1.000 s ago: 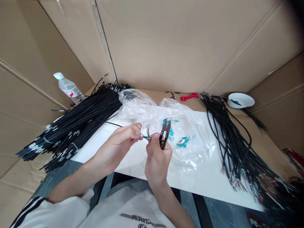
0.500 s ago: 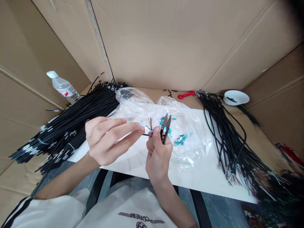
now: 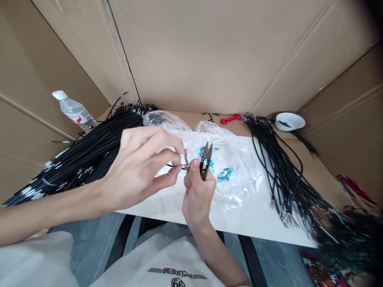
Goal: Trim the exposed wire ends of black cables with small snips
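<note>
My right hand (image 3: 196, 190) is closed round a pair of small black thread snips (image 3: 206, 159), blades up and slightly apart, and its thumb pins the end of a thin black cable (image 3: 175, 166). Coloured wire ends fan out above that thumb. My left hand (image 3: 140, 167) is raised in front of the black cable bundle; its thumb and fingertips pinch at those wire ends. Behind both hands lies a clear plastic bag (image 3: 233, 175) with small teal connectors (image 3: 225, 174) inside.
A large bundle of black cables (image 3: 89, 153) lies at the left, another bundle (image 3: 284, 175) at the right. A water bottle (image 3: 73, 111) stands at the back left. A red clip (image 3: 229, 118) and a white bowl (image 3: 289, 120) sit at the back. Cardboard walls (image 3: 209, 56) surround the white board (image 3: 260, 219).
My left hand has risen and swung in front of the cable bundle, turning its back to me, and its fingers closed on the wire ends. The right hand with the snips barely moved.
</note>
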Tool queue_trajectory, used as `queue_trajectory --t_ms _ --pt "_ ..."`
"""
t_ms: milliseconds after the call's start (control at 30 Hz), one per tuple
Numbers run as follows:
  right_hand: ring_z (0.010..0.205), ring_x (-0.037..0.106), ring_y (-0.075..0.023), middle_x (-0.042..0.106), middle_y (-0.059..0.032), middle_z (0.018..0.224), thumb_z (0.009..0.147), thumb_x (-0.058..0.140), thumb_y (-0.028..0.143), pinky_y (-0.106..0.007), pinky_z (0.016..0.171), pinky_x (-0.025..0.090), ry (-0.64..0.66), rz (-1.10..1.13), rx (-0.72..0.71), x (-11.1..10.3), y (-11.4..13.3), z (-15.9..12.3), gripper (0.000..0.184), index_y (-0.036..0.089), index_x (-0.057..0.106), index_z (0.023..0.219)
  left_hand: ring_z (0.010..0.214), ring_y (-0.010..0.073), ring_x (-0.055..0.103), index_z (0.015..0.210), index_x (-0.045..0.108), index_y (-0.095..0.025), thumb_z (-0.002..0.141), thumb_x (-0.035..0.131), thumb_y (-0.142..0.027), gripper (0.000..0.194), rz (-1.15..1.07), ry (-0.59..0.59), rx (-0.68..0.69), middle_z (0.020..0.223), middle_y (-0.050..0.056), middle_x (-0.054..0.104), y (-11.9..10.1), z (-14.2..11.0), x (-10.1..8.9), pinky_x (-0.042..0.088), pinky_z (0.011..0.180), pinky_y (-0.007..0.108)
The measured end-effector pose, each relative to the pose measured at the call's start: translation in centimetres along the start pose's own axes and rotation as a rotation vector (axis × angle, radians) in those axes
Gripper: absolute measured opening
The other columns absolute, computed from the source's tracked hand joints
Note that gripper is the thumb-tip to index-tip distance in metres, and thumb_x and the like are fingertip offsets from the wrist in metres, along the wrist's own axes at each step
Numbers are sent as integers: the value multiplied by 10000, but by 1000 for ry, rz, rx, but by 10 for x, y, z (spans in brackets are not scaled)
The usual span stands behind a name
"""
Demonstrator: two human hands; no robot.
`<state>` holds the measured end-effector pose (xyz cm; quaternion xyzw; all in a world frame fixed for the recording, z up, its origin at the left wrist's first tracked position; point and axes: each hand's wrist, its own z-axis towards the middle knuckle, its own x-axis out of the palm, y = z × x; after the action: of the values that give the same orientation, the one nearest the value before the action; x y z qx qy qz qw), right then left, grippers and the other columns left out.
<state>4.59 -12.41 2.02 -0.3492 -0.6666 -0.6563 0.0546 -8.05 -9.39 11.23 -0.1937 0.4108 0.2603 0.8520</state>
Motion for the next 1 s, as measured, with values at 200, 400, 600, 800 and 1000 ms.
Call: queue_trajectory --t_ms 200,400,600,800,1000 --pt "548 314 -96 399 52 602 818 719 557 -258 527 280 -20 -105 -73 -1 -6 -4 424 198 542 679 907 210 599 740 712 -238 878 687 -331 169 -479 168 -418 953 24 680 8 -1 -9 475 784 316" --pt "563 401 -100 472 42 587 834 730 494 -245 551 342 -9 -187 -159 0 -9 -7 371 182 606 676 558 158 561 802 748 -201 863 681 -443 259 -1032 495 -939 701 26 641 21 -5 -14 379 453 232" --pt "541 416 -98 495 40 563 817 730 503 -239 518 345 37 -264 -219 -1 -7 -3 390 162 621 663 671 137 554 862 692 -166 848 668 -468 303 -843 699 -1049 756 4 634 31 6 -22 394 600 224" --pt "504 262 -76 328 75 523 821 737 520 -234 469 249 93 -271 -159 -7 -2 3 422 165 602 637 1064 167 548 1013 672 -212 1032 516 -294 177 -94 400 261 1185 36 638 49 32 -43 348 903 309" --pt "519 263 -75 363 60 556 819 753 508 -231 488 260 139 -199 -80 -13 -6 4 393 163 641 669 949 120 602 1112 681 -165 1067 427 -263 276 82 369 598 1014 34 703 47 42 -43 380 908 254"
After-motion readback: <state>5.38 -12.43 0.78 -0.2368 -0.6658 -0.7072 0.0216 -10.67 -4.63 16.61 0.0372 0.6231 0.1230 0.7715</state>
